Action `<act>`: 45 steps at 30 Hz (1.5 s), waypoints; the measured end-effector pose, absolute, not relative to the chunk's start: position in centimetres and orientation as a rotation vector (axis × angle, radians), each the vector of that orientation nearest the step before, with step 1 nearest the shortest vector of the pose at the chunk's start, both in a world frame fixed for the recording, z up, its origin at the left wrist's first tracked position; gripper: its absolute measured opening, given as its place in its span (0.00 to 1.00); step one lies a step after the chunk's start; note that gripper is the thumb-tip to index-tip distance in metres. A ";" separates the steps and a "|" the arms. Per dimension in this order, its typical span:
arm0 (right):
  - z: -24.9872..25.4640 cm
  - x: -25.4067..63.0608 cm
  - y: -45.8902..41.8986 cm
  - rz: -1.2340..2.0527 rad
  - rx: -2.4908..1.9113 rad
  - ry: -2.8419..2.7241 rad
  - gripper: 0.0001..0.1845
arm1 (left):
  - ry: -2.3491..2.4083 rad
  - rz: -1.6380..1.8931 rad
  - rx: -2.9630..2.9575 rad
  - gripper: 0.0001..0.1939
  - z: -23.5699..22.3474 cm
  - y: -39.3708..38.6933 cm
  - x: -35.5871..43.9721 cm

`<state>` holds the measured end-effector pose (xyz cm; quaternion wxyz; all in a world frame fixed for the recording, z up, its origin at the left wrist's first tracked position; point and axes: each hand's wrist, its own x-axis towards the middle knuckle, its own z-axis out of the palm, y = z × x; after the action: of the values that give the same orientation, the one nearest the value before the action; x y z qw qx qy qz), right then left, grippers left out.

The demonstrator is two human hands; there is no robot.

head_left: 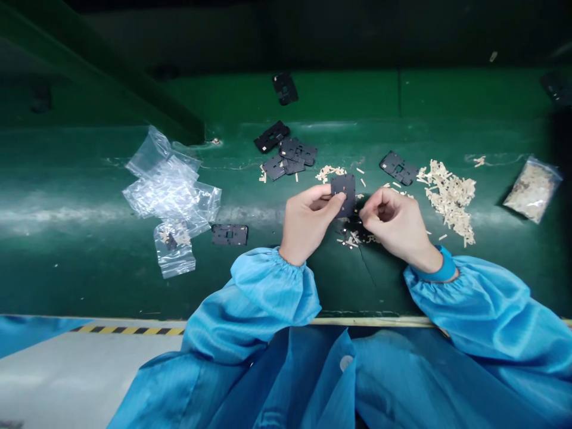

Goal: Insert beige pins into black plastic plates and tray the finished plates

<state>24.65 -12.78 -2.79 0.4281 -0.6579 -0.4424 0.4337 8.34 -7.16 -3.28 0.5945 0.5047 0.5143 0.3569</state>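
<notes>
Between the thumb and fingers of my left hand [311,220] is a flat black plastic plate [348,186] with small holes, held tilted up above the bench. Just right of its lower edge, the fingertips of my right hand [395,223] are pinched together. Whatever they hold, if anything, is too small to make out. Small pale and dark bits [351,239] lie scattered beneath both hands. Beyond the plate sits a small heap of cream-coloured strips [330,171]. Another black plate [398,168] lies flat past my right hand.
Several black plates [297,152] are piled farther back, with one black plate [229,234] at left. Clear plastic bags [167,185] lie heaped on the left. A larger strip pile [452,196] and a filled bag [533,189] are at right. A green beam [134,77] slants across the upper left.
</notes>
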 end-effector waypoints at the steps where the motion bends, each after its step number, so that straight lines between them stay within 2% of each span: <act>1: -2.8 24.6 -12.8 1.077 -1.647 -1.115 0.06 | 1.197 0.838 1.185 0.09 -3.3 -7.2 8.4; 11: -2.8 24.4 -12.8 1.045 -1.689 -1.157 0.05 | 1.152 0.944 1.192 0.08 -3.5 -7.4 8.4; 45: -1.6 25.0 -12.3 1.236 -1.601 -1.105 0.05 | 1.128 0.888 1.124 0.08 -2.8 -7.2 8.3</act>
<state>25.04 -12.26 -1.60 0.4066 -0.6347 -0.4380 0.4899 8.32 -7.20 -2.81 0.6126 0.4873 0.4889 0.3851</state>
